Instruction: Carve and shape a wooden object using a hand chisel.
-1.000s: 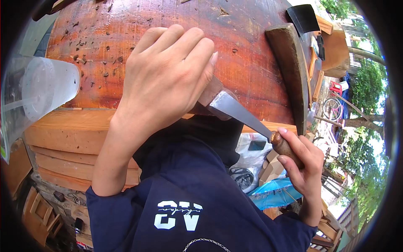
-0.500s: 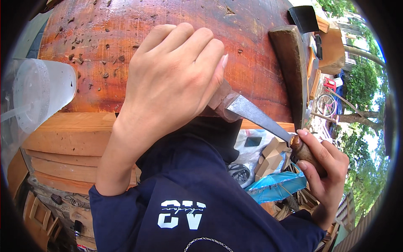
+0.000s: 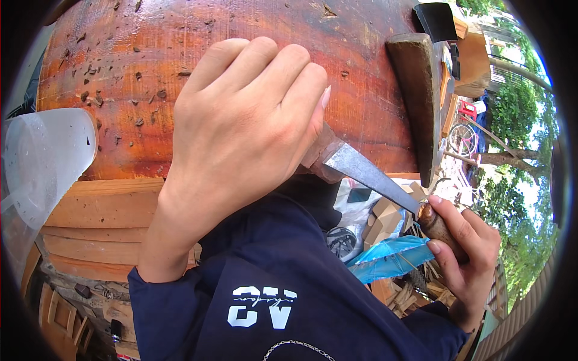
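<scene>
My left hand (image 3: 247,114) is closed around a reddish-brown block (image 3: 323,157), apparently wood, above the near edge of the tabletop. Most of that block is hidden by my fingers. At the right, my right hand (image 3: 466,240) grips the rounded wooden handle of a knife (image 3: 376,182). Its flat grey blade slants up and left from the handle, and the wide far end lies against the block's side. My right thumb and forefinger are at the front of the handle, where it meets the blade.
The red-brown wooden table (image 3: 150,54) carries scattered dark chips. A clear plastic cup (image 3: 51,153) stands at the left. A thick wooden piece (image 3: 415,102) lies along the right side, near a black angular object (image 3: 435,21). Below are a blue plastic sheet (image 3: 385,259) and wood scraps.
My view has shifted a little, so the cup and chips appear farther left. Both hands keep their grips; the blade still lies against the block, with little visible movement.
</scene>
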Available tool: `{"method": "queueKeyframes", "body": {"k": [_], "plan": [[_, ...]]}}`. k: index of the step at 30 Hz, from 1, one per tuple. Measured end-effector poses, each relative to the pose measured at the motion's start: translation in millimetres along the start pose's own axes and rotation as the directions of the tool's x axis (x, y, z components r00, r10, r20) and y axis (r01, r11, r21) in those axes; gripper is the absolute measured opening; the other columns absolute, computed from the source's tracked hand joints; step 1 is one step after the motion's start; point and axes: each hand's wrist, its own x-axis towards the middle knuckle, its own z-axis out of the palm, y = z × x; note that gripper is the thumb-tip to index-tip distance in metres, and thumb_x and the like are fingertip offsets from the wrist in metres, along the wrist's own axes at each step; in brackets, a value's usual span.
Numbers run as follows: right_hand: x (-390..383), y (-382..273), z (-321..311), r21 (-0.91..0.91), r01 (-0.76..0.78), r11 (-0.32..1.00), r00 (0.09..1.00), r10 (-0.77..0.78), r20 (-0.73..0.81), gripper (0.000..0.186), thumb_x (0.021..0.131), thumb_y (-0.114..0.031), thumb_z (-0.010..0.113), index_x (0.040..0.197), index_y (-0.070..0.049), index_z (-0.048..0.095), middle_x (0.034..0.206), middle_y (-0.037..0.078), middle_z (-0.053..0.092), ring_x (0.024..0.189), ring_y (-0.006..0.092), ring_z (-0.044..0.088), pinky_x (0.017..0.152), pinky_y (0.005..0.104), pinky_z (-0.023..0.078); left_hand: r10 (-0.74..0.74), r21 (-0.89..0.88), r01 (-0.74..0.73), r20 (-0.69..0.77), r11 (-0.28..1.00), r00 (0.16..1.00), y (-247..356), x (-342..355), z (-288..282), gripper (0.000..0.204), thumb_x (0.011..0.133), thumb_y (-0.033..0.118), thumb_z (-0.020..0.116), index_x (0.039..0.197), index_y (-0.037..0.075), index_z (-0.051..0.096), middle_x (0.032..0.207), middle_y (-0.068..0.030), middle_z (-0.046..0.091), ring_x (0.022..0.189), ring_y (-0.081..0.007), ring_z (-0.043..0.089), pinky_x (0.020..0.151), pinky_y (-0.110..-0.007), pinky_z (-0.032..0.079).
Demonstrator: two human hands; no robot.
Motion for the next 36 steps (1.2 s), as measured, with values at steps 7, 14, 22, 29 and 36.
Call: {"method": "queueKeyframes", "body": {"k": [7, 14, 22, 29, 36], "plan": [[2, -20, -15, -0.104, -0.031, 0.994, 0.995, 0.040, 0.088, 0.068, 0.070, -0.011, 0.086, 0.136, -0.010, 0.069, 0.068, 0.005, 0.044, 0.053, 0.0220, 0.047, 0.049, 0.0380, 0.036, 0.010, 0.010, -0.010, 0.005, 1.000, 1.000, -1, 1, 3, 0.011, 0.091, 0.016, 0.069, 0.089, 0.006, 0.065, 0.095, -0.0068, 0.065, 0.085, -0.0243, 0.061, 0.087, -0.038, 0.046], [4, -32, -25, -0.309, 0.032, 0.951, 0.988, 0.016, 0.151, 0.067, 0.072, -0.016, 0.081, 0.136, -0.004, 0.067, 0.077, 0.008, 0.054, 0.059, 0.0242, 0.048, 0.056, 0.0395, 0.035, 0.001, 0.036, -0.004, 0.088, 0.999, 0.996, 3, 5, -1, 0.012, 0.089, 0.016, 0.071, 0.090, 0.005, 0.066, 0.099, -0.0078, 0.067, 0.089, -0.0251, 0.064, 0.088, -0.038, 0.046], [10, -32, -26, -0.178, -0.008, 0.984, 0.983, 0.040, 0.179, 0.066, 0.071, -0.016, 0.081, 0.135, -0.004, 0.067, 0.074, 0.008, 0.051, 0.056, 0.0230, 0.047, 0.053, 0.0383, 0.034, -0.029, 0.045, 0.023, 0.139, 0.999, 0.990, 5, 4, -6, 0.013, 0.089, 0.016, 0.071, 0.092, 0.004, 0.067, 0.101, -0.0094, 0.069, 0.092, -0.0267, 0.065, 0.090, -0.039, 0.046], [15, -16, -21, -0.170, 0.041, 0.985, 0.986, -0.012, 0.169, 0.065, 0.073, -0.020, 0.081, 0.135, -0.004, 0.068, 0.071, 0.006, 0.045, 0.056, 0.0225, 0.045, 0.052, 0.0377, 0.033, -0.010, 0.081, 0.001, 0.118, 0.997, 0.993, 3, 3, -6, 0.013, 0.090, 0.016, 0.071, 0.091, 0.004, 0.066, 0.099, -0.0093, 0.068, 0.091, -0.0268, 0.064, 0.088, -0.039, 0.046], [11, -2, -11, -0.233, 0.116, 0.966, 0.990, -0.095, 0.102, 0.063, 0.076, -0.026, 0.082, 0.136, -0.011, 0.069, 0.071, 0.004, 0.044, 0.056, 0.0200, 0.048, 0.051, 0.0370, 0.036, 0.008, 0.077, -0.020, 0.147, 0.997, 0.989, 4, 9, -6, 0.012, 0.093, 0.016, 0.068, 0.090, 0.004, 0.065, 0.097, -0.0096, 0.067, 0.087, -0.0270, 0.062, 0.086, -0.039, 0.045]]}}
